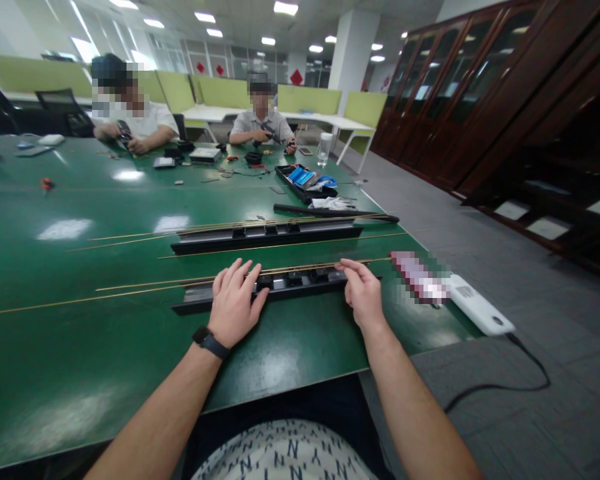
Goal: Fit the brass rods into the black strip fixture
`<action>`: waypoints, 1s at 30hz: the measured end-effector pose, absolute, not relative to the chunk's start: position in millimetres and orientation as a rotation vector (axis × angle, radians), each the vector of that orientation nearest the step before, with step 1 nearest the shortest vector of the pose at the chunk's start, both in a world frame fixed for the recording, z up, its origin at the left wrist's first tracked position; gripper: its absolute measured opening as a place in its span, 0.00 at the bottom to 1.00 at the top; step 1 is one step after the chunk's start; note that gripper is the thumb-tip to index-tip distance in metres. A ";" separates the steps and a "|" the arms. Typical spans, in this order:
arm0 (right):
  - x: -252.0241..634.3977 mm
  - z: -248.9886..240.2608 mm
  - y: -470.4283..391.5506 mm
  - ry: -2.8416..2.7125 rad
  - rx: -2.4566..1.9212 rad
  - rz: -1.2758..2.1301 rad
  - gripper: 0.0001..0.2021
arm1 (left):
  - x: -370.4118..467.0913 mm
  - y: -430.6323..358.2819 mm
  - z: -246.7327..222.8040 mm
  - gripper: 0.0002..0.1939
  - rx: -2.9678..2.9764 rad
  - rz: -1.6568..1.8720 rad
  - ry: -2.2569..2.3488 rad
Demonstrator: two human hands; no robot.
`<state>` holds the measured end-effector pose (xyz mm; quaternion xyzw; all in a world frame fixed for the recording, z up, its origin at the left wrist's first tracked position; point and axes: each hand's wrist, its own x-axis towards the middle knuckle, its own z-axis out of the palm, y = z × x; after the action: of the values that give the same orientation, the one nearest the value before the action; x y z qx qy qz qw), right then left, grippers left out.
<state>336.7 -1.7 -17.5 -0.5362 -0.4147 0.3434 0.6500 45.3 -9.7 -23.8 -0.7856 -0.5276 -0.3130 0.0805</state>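
A long black channel-shaped bar (pixel 305 285) lies crosswise on the green table right before me, with dark blocks spaced along its inside. Thin brass-coloured rods (pixel 145 287) run along its far edge and stick out well past its left end. My left hand (pixel 236 300) rests over the bar and rods with its fingers stretched and slightly apart; it wears a dark wristwatch (pixel 209 341). Near the bar's right end, thumb and forefinger of my right hand (pixel 364 293) are pinched on a thin brass rod. That hand's other fingers are curled.
Behind lies a second black bar (pixel 267 239) with more rods across it. A black tray (pixel 307 183) holds blue packets. To the right are a phone (pixel 419 277) and a white power strip (pixel 480 307) at the table edge. Two people sit across the table, handling dark objects.
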 end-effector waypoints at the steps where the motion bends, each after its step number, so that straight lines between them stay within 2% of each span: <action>1: 336.1 -16.9 -2.6 -0.964 -1.208 0.798 0.20 | 45.4 -9.7 -23.8 0.26 -2.348 -0.936 -1.576; 15: 339.6 -20.8 -0.6 -0.907 -1.262 0.721 0.19 | 46.0 -10.4 -22.7 0.26 -2.348 -0.936 -1.575; 23: 335.0 -15.5 -6.3 -1.076 -1.209 0.833 0.20 | 45.9 -10.5 -22.7 0.26 -2.337 -0.916 -1.563; 30: 337.2 -18.2 -3.3 -0.973 -1.275 0.745 0.20 | 45.5 -10.2 -23.6 0.26 -2.342 -0.930 -1.575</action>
<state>337.2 -3.3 -18.2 -0.5578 -0.4257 0.3258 0.6337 45.5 -10.2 -23.6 -0.7852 -0.5282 -0.3118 0.0849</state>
